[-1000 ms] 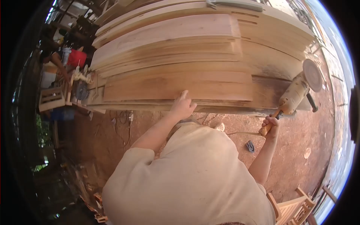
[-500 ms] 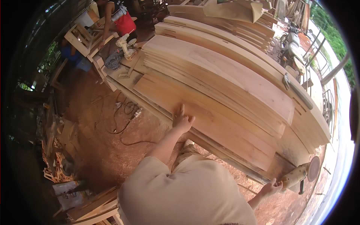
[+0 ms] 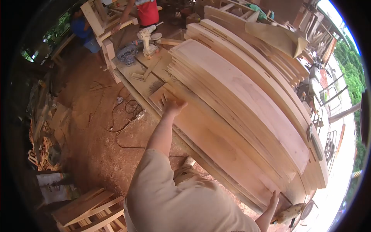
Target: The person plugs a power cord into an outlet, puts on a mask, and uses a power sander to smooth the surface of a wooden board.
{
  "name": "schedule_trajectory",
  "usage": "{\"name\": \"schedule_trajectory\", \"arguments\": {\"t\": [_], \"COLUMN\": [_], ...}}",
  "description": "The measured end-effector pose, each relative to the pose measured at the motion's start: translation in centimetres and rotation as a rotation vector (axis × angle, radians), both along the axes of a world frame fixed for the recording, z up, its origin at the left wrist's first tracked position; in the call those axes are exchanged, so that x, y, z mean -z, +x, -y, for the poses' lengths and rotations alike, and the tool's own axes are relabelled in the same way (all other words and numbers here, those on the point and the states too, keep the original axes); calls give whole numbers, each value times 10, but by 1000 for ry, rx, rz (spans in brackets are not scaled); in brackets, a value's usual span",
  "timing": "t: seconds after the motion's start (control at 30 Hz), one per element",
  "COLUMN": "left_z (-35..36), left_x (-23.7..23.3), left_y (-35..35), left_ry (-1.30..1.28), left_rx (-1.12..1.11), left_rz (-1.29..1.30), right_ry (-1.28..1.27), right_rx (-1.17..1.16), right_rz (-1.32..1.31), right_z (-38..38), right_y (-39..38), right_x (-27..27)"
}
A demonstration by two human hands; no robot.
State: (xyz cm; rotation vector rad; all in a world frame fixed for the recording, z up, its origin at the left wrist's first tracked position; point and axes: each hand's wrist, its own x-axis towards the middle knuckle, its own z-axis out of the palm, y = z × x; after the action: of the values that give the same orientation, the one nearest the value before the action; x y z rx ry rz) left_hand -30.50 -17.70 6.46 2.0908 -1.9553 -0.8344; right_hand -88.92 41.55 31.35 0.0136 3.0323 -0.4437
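Note:
My left hand (image 3: 173, 106) rests on the far left part of a wide wooden board (image 3: 216, 143), its fingers spread and nothing in them. At the board's near right end is my right hand (image 3: 273, 202), raised with its fingers stretched and empty. Just right of it a yellowish power tool with a round disc (image 3: 290, 213) lies at the table's end. Beyond the board rises a stack of pale planks (image 3: 239, 83).
A drill (image 3: 148, 40) and a grey-blue power tool (image 3: 127, 53) stand on the table's far left. Behind them is a person in a red garment (image 3: 148, 13); another in blue (image 3: 80, 28) is further left. Cables (image 3: 129, 112) lie on the floor.
My left hand has slid along the board toward its far left end. My right hand has come away from the disc tool to the board's near end. The view has shifted.

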Motion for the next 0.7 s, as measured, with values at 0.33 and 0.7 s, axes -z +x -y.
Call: {"name": "schedule_trajectory", "arguments": {"t": [0.33,0.7], "left_z": [128,56], "left_x": [78,48], "left_y": [28,136], "left_ry": [226,-122], "left_rx": [174,-722], "left_rz": [-341,-1650], "right_ry": [76,-1400], "right_rx": [74,-61], "right_rz": [34,25], "right_z": [43,-16], "right_y": [20,85], "right_x": [-21,-64]}}
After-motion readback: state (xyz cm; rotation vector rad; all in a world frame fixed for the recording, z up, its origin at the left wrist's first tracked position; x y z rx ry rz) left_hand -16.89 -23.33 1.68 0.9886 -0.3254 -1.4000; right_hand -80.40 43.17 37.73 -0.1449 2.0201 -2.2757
